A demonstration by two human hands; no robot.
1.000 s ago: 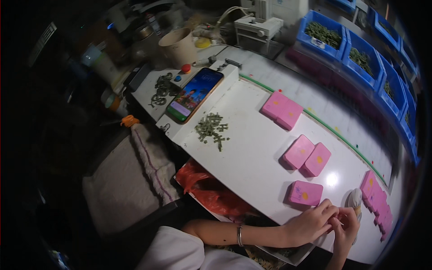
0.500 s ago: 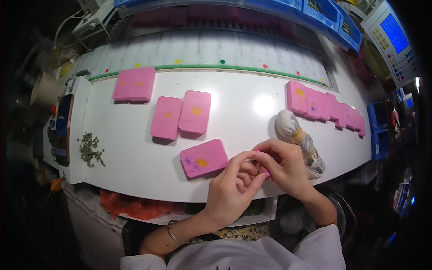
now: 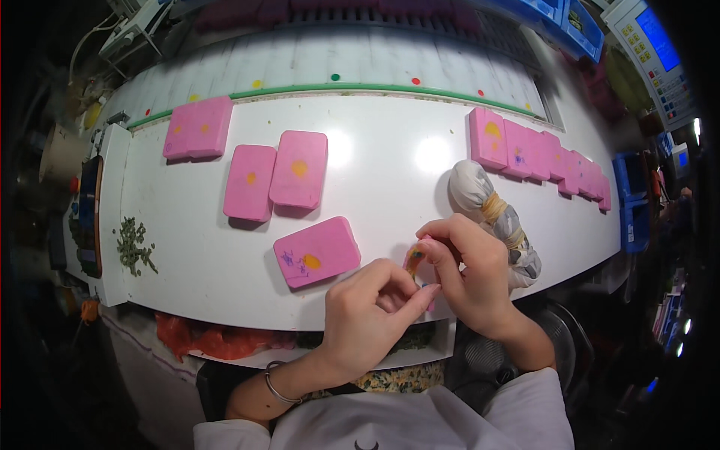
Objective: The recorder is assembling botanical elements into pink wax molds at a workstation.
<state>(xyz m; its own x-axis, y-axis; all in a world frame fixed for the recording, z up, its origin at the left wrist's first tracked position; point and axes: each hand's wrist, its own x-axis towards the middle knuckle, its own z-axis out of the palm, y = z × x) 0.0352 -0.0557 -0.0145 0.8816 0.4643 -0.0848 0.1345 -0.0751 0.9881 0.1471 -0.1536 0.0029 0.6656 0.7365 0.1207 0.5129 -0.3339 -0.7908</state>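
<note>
Between my two hands, above the front of the white table, is a small, thin, curved piece [image 3: 412,259], pink with yellow and a dark green spot; its kind I cannot make out. My left hand [image 3: 371,311] pinches its lower end between thumb and fingers. The upper end is in the pinch of my right hand [image 3: 474,274]. A pink block [image 3: 322,251] with a yellow spot and blue marks lies just left of the hands. Beside my right hand rests a grey-white cloth bundle [image 3: 472,187] tied with tan bands.
Two pink blocks [image 3: 251,184] lie side by side further left, with another pair [image 3: 196,129] behind them. A row of pink blocks [image 3: 517,150] runs along the right. Small green bits [image 3: 135,247] are heaped at the left. A green-edged conveyor [image 3: 335,88] crosses the back.
My hands have drawn slightly apart, and more of the small curved piece shows between them. The whole view has shifted a little; the blocks stay in place on the table.
</note>
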